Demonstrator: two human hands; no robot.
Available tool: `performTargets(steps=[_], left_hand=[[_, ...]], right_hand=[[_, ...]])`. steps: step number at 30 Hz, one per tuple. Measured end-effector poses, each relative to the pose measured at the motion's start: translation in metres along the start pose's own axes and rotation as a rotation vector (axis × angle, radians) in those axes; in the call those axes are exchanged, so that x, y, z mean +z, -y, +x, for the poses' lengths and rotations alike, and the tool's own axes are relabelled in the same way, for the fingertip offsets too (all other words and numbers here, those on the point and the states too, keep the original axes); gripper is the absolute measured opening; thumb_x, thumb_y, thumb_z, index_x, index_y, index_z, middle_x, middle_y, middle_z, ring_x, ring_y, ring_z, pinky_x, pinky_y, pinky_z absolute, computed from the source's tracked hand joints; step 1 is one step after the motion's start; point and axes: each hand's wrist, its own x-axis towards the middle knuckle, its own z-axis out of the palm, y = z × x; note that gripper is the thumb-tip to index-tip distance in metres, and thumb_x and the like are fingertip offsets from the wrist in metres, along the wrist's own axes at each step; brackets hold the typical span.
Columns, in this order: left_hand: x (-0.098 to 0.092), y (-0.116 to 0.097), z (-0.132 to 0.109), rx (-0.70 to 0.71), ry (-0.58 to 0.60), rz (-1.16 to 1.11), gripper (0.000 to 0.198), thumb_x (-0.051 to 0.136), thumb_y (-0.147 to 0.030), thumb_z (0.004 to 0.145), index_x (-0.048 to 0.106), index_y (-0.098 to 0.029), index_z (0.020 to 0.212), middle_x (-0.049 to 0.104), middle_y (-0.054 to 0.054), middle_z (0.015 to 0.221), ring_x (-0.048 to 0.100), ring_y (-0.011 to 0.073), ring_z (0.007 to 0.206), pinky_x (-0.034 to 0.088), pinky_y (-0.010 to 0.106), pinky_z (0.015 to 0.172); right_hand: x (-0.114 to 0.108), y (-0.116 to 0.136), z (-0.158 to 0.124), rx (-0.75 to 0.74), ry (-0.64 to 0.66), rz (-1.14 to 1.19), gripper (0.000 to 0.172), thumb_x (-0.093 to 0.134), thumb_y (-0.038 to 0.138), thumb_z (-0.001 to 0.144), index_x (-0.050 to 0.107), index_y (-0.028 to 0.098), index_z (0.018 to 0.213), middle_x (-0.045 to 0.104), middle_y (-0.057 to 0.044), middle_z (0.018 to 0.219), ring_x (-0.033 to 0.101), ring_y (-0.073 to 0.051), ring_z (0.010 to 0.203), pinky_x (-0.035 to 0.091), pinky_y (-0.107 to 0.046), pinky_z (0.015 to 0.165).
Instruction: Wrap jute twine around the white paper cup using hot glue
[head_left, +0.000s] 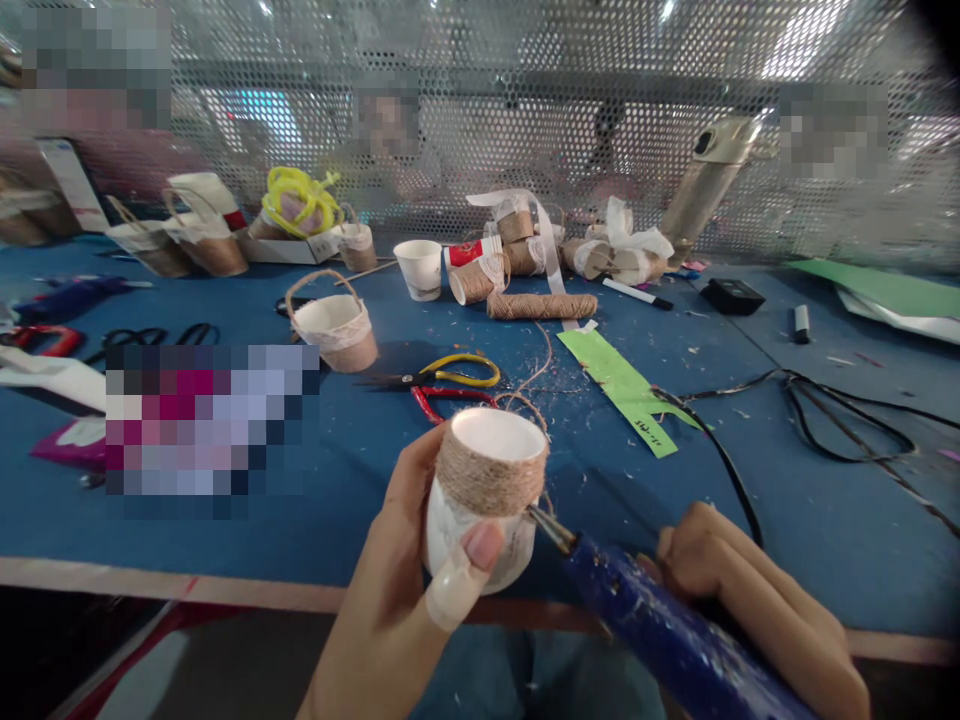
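My left hand (pixel 409 570) is wrapped round a white paper cup (pixel 480 560), its thumb across the front; a pale bandage or tape covers part of the thumb. Brown jute twine (pixel 487 480) is wound about the cup's upper part, and a loose strand loops behind the rim. In my right hand (pixel 739 570) is a blue glue gun (pixel 637 610), gripped from the right side. Its metal nozzle points at the cup's right side, touching or very near the twine's lower edge. Behind the cup lie scissors (pixel 457 375) with yellow and red handles.
Beyond the scissors lies a twine roll (pixel 541 306). A twine-wrapped basket cup (pixel 337 330) stands left, a plain paper cup (pixel 418 268) farther back. Green paper (pixel 619 390) and a black cable (pixel 825 395) lie right. A metal bottle (pixel 709 185) leans against the perforated screen.
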Motion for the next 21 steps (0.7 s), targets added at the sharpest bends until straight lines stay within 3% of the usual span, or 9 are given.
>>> performTargets(steps=[6, 14, 21], left_hand=[[-0.0035, -0.0036, -0.0021, -0.122, -0.011, -0.096, 0.054, 0.084, -0.058, 0.085, 0.066, -0.034, 0.13, 0.077, -0.001, 0.127, 0.071, 0.0254, 0.118, 0.058, 0.029, 0.1], [-0.0031, 0.0016, 0.0002, -0.035, 0.041, -0.044, 0.049, 0.079, -0.057, 0.091, 0.066, -0.037, 0.133, 0.077, -0.002, 0.128, 0.072, 0.0242, 0.113, 0.058, 0.029, 0.098], [-0.006, -0.0037, -0.0009, -0.132, 0.012, -0.093, 0.052, 0.081, -0.058, 0.087, 0.067, -0.035, 0.132, 0.077, -0.001, 0.127, 0.07, 0.027, 0.118, 0.056, 0.031, 0.101]], right_hand=[[0.0012, 0.0, -0.0001, 0.036, 0.007, -0.005, 0.035, 0.063, 0.005, 0.096, 0.044, 0.023, 0.073, 0.038, 0.003, 0.069, 0.042, -0.01, 0.054, 0.031, -0.025, 0.047], [0.0071, -0.0012, -0.0045, 0.052, -0.054, 0.008, 0.034, 0.066, 0.005, 0.093, 0.045, 0.024, 0.073, 0.04, 0.004, 0.069, 0.045, -0.01, 0.055, 0.03, -0.025, 0.047], [0.0022, -0.0018, -0.0033, 0.06, -0.019, -0.012, 0.032, 0.062, 0.006, 0.096, 0.046, 0.024, 0.076, 0.041, 0.003, 0.069, 0.044, -0.011, 0.054, 0.031, -0.025, 0.048]])
